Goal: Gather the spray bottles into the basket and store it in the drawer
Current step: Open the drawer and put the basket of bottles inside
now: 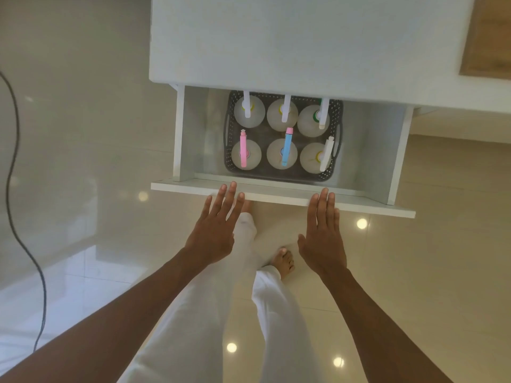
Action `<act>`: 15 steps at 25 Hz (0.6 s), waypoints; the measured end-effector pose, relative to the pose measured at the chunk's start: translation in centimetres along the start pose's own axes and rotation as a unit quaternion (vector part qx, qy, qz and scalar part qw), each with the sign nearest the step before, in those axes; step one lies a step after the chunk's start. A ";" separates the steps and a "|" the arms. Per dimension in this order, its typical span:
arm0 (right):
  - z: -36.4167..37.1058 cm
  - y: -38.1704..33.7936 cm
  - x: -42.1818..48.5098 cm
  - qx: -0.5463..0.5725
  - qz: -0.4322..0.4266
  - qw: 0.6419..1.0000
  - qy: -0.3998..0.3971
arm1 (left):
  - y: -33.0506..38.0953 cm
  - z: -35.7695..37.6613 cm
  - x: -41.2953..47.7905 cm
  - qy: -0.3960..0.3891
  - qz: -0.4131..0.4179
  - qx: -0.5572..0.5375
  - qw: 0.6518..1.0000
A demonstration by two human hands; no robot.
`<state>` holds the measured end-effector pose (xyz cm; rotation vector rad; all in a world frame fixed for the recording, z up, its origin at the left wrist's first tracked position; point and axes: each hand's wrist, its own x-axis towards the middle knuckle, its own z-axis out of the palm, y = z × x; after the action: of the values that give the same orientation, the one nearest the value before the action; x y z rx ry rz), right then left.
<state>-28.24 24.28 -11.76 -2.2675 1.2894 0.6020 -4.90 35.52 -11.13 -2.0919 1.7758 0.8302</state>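
A dark perforated basket (338,125) stands inside the open white drawer (282,195), holding several clear spray bottles upright in two rows. One bottle has a pink trigger head (243,148), one a blue head (286,146), the others white heads (322,114). My left hand (214,229) is flat with fingers spread, its fingertips on the drawer's front panel left of centre. My right hand (323,234) is flat too, fingertips on the same panel right of centre. Both hands hold nothing.
The drawer sticks out from under a white countertop (276,42). A wooden board (489,40) lies at the top right. A black cable (16,167) runs down the glossy tiled floor at the left. My legs in white trousers and bare feet stand below the drawer front.
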 end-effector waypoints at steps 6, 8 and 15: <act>-2.7 -0.1 3.2 -0.010 -0.002 1.000 -0.015 | -1.6 -2.9 2.8 0.025 0.036 -0.012 0.999; -3.3 0.1 4.3 -0.014 -0.007 1.000 -0.014 | -1.9 -3.6 3.8 0.027 0.038 -0.015 0.999; -5.5 1.0 8.6 -0.029 -0.019 0.999 0.010 | -2.5 -5.5 7.9 0.055 0.017 0.013 0.998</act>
<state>-24.28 14.82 -12.48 -2.3457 1.2512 0.6121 -0.47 26.60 -11.74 -2.1327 1.8729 0.7095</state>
